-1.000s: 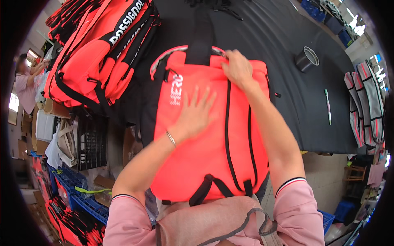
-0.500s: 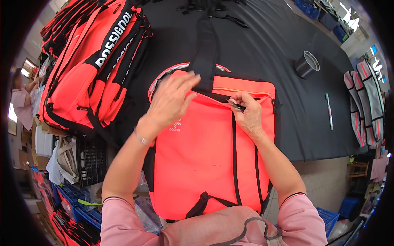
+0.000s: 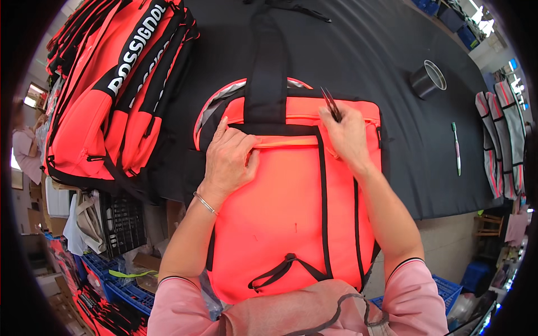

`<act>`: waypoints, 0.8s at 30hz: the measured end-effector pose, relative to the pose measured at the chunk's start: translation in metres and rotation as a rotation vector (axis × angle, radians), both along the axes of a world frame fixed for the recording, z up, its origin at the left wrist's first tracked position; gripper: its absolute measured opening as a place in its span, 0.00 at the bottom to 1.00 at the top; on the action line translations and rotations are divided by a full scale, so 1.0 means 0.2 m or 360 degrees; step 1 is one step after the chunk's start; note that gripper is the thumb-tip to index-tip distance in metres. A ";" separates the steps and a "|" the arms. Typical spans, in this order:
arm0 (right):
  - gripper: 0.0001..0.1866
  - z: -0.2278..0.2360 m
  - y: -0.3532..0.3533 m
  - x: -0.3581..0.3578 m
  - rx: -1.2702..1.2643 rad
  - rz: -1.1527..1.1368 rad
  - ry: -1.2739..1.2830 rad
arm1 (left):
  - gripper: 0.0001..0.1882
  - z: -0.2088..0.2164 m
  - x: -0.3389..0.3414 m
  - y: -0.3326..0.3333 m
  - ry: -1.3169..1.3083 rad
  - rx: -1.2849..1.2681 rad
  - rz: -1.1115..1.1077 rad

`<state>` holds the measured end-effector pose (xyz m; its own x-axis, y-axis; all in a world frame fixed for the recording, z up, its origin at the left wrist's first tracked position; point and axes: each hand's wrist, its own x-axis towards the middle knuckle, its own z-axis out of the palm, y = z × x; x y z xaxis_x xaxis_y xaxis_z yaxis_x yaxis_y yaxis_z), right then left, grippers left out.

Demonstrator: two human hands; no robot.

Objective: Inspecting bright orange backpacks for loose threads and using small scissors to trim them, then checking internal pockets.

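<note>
A bright coral-red backpack point(image 3: 269, 196) with black trim lies flat in front of me, its lower end against my body. My left hand point(image 3: 230, 159) is closed on the edge of its upper front pocket, fingers bent over the fabric. The pocket opening gapes a little and shows an orange strip point(image 3: 291, 141) along its edge. In my right hand point(image 3: 346, 134) is a pair of dark thread snips point(image 3: 331, 105), points upward, above the pocket's right end. A wide black strap point(image 3: 265, 84) runs up from the bag's top across the table.
Several similar red and black backpacks point(image 3: 106, 95) are stacked at the left. On the black-covered table point(image 3: 358, 50) stand a dark metal cup point(image 3: 428, 79) and a toothbrush point(image 3: 457, 148). Grey pouches with red trim point(image 3: 500, 140) lie at the far right. Blue crates point(image 3: 126, 294) sit below.
My left hand has come down onto the pocket edge, which now gapes more. My right hand has risen slightly, and the snips now point upward. The bag has shifted a little.
</note>
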<state>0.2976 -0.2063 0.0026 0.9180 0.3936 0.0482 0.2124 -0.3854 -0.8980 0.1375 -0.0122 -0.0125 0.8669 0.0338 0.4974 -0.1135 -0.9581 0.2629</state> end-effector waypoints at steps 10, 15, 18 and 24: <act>0.17 0.07 0.64 0.41 -0.0009 -0.0142 0.0524 | 0.07 0.01 0.04 -0.05 -0.0045 -0.0161 0.0124; 0.15 0.26 0.55 0.20 0.0579 -0.0018 0.0471 | 0.12 -0.01 0.06 -0.01 -0.0418 -0.0897 0.0162; 0.15 0.34 0.42 -0.03 0.0639 0.0157 0.0223 | 0.20 0.11 0.11 0.07 -0.0525 -0.1655 0.0262; 0.13 0.19 0.19 -0.43 0.0566 0.0409 -0.0006 | 0.27 0.59 0.31 0.27 -0.0612 -0.2866 -0.0360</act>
